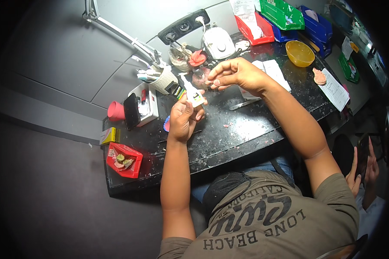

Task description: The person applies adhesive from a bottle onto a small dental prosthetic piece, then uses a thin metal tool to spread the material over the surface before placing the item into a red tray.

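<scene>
My left hand [182,120] is closed around a small white squeeze bottle [194,98] with a narrow nozzle, held upright above the black table. To its right and a little higher, my right hand [243,77] has its thumb and fingertips pressed together in a pinch. Whatever is between those fingertips is too small to name. The two hands are apart. Below the right hand, a flat metal tool [243,104] lies on the table. A blue-rimmed round thing [167,124] is partly hidden behind my left hand.
A perforated white cup [163,83] of tools stands behind, near a white box [150,108] and pink cup [116,111]. A red bin [124,166] holds small pieces. A yellow bowl [300,54] sits far right. Another person's hand [353,175] holds a phone at right.
</scene>
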Available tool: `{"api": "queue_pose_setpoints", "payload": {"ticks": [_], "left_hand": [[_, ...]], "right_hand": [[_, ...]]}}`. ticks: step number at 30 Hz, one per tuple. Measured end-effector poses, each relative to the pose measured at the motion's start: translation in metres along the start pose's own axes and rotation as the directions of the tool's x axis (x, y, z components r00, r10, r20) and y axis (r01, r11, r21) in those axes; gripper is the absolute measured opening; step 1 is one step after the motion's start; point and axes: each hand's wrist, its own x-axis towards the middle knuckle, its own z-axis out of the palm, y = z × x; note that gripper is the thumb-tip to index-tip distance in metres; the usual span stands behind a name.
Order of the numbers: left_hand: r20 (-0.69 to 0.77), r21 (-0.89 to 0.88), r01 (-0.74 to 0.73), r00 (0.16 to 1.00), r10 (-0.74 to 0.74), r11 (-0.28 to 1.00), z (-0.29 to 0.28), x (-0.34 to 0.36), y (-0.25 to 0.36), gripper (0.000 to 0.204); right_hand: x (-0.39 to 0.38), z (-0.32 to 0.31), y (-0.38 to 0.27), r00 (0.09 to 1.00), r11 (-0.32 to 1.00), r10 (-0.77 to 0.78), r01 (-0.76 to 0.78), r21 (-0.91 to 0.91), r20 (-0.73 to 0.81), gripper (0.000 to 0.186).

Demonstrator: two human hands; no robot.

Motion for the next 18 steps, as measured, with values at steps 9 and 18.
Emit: {"api": "queue_pose_setpoints", "payload": {"ticks": [9,18], "left_hand": [[-0.009,0.016,-0.013,1.0,0.013,1.0,0.0008,0.0004,0.0006,0.061],[-0.005,0.05,-0.014,1.0,0.014,0.999,0.0,0.0008,-0.0023,0.056]], "right_hand": [[-0.0011,0.0008,-0.0024,1.0,1.0,-0.002,0.002,0.004,0.001,0.023],[-0.0007,0.0005,-0.0018,1.0,1.0,-0.002,0.002,-0.012,-0.004,0.023]]}}
